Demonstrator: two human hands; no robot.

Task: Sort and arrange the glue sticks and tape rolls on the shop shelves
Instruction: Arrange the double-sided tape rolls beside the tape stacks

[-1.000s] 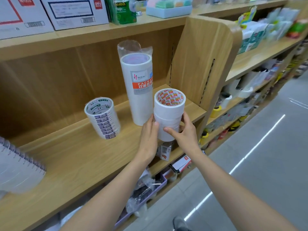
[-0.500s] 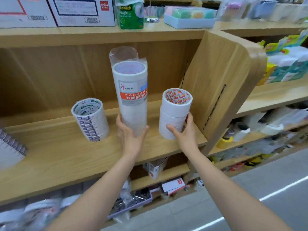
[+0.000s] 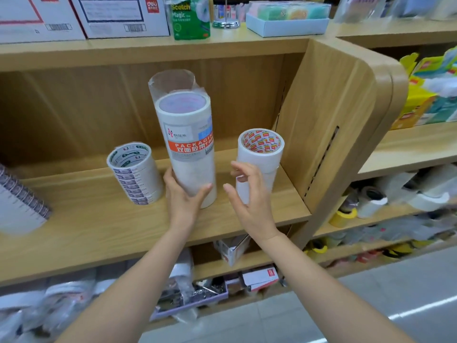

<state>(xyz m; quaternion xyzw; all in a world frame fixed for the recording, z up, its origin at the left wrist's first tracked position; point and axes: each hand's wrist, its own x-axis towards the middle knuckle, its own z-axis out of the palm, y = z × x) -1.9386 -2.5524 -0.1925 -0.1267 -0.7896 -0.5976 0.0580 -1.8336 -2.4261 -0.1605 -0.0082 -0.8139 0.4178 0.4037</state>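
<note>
Three stacks of tape rolls stand on the wooden shelf (image 3: 99,226). A tall plastic-wrapped stack with an orange label (image 3: 188,144) rises in the middle, and my left hand (image 3: 183,196) grips its base with thumb and fingers round it. To its right stands a short white stack with a red-patterned core (image 3: 259,157). My right hand (image 3: 247,191) hovers just in front of that stack, fingers loosely curved, holding nothing. On the left a leaning stack with green-printed cores (image 3: 134,174) stands untouched.
A wooden divider panel (image 3: 329,125) closes the shelf's right end. A spiral notebook (image 3: 19,201) leans at the far left. Boxes (image 3: 118,16) and a green Scotch tape pack (image 3: 190,17) sit on the shelf above. Lower shelves hold mixed stationery and a purple tray (image 3: 197,300).
My left hand moved from the short white stack to the tall wrapped stack and gripped its base. My right hand let go of the short stack and drew back slightly.
</note>
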